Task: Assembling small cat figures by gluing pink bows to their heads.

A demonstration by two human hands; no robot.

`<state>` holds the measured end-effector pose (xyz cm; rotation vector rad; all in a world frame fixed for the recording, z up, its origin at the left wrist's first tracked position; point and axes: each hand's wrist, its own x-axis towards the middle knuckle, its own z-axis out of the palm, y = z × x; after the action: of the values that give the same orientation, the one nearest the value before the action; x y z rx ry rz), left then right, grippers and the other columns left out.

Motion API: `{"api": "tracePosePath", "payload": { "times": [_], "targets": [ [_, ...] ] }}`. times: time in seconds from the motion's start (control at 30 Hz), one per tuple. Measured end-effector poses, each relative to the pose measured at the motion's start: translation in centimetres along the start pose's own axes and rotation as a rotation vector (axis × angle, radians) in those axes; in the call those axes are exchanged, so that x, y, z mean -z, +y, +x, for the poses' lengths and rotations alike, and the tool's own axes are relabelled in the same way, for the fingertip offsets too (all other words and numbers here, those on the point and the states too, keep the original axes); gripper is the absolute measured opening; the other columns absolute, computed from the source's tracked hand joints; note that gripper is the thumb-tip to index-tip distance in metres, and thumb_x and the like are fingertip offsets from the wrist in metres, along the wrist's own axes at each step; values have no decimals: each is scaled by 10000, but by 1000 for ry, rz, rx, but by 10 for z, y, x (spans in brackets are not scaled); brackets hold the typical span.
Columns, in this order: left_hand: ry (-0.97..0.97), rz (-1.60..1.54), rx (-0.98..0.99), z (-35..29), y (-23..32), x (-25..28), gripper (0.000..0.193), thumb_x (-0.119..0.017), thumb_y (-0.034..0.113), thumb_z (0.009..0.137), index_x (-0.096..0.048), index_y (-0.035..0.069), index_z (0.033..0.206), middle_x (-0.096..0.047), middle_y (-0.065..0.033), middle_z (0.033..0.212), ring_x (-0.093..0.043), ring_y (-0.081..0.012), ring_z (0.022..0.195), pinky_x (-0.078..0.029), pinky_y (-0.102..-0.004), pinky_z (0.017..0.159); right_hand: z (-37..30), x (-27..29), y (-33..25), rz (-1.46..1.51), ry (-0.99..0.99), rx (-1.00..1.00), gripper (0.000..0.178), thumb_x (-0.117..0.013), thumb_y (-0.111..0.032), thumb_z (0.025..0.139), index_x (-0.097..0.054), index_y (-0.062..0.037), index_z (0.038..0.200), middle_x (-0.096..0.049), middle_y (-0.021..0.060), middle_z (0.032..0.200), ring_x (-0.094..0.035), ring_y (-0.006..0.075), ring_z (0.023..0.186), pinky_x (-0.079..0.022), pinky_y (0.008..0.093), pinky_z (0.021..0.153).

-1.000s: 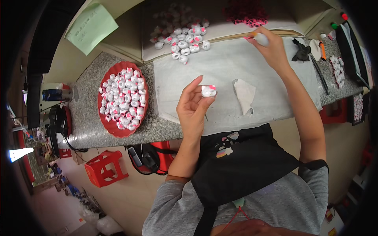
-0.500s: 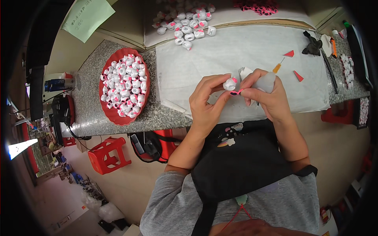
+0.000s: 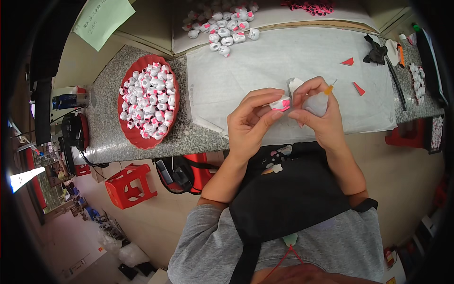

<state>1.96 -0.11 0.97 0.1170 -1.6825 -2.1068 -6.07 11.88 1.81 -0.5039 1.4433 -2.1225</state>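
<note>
Between the thumb and fingers of my left hand (image 3: 248,122) is a small white rounded figure piece (image 3: 275,104) with pink on the side facing right. My right hand (image 3: 326,125) is closed around a translucent squeeze bottle (image 3: 317,104), whose orange needle tip (image 3: 329,89) points up and to the right, away from the figure piece. The right thumb and fingertips come close to the piece; whether they touch it I cannot tell. Behind the right fingers stands a small white scrap (image 3: 295,84), partly hidden. Both hands are above the white sheet (image 3: 236,71) on the counter.
A red scalloped tray (image 3: 143,142) full of similar pieces stands at the left on the speckled counter (image 3: 189,139). More white pieces (image 3: 224,34) lie at the back, near pink parts (image 3: 312,6). Two red scraps (image 3: 359,88) and a crumpled black item (image 3: 374,50) are on the right.
My right fingers have let go of the pink strip with dark ovals, which now seems to lie against the white piece. The piece has turned, and the bottle's needle has tilted back toward my hand.
</note>
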Motion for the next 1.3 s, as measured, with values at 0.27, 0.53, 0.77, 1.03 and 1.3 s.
{"api": "tracePosePath", "payload": {
  "times": [0.27,0.53,0.77,1.03,1.3],
  "targets": [
    [-51,-103,14,-4,0,0,247,-531,-70,687,-518,-34,930,-509,-139,970,-492,-190,907,-406,-267,760,-2,1,-1,20,-187,-72,282,-597,39,628,-508,32,895,-524,95,774,-491,104,563,-402,208,456],
    [-89,-33,-32,-4,-4,2,179,-559,-44,678,-537,-24,855,-549,-130,882,-514,-205,865,-407,-284,738,-5,4,0,20,-192,-63,246,-615,17,631,-518,46,855,-533,111,791,-510,120,567,-419,211,456],
    [-81,-20,-48,-3,-3,1,158,-567,-28,681,-540,-21,837,-555,-131,867,-523,-204,837,-408,-280,727,-9,1,-1,47,-167,-60,225,-608,6,649,-552,40,865,-507,53,709,-480,95,592,-411,195,451],
    [-145,-114,77,-4,0,6,213,-544,-47,688,-534,-33,901,-544,-136,907,-519,-185,853,-407,-276,753,-8,5,-4,6,-187,-111,242,-587,42,636,-511,46,865,-540,133,846,-521,121,591,-441,217,465],
    [-59,-20,-33,-7,-6,0,231,-560,-54,673,-534,-32,902,-544,-131,910,-515,-186,865,-395,-274,766,-8,5,-4,-39,-184,-95,248,-541,57,645,-505,49,891,-536,130,863,-519,116,600,-448,215,476]
  ]
}}
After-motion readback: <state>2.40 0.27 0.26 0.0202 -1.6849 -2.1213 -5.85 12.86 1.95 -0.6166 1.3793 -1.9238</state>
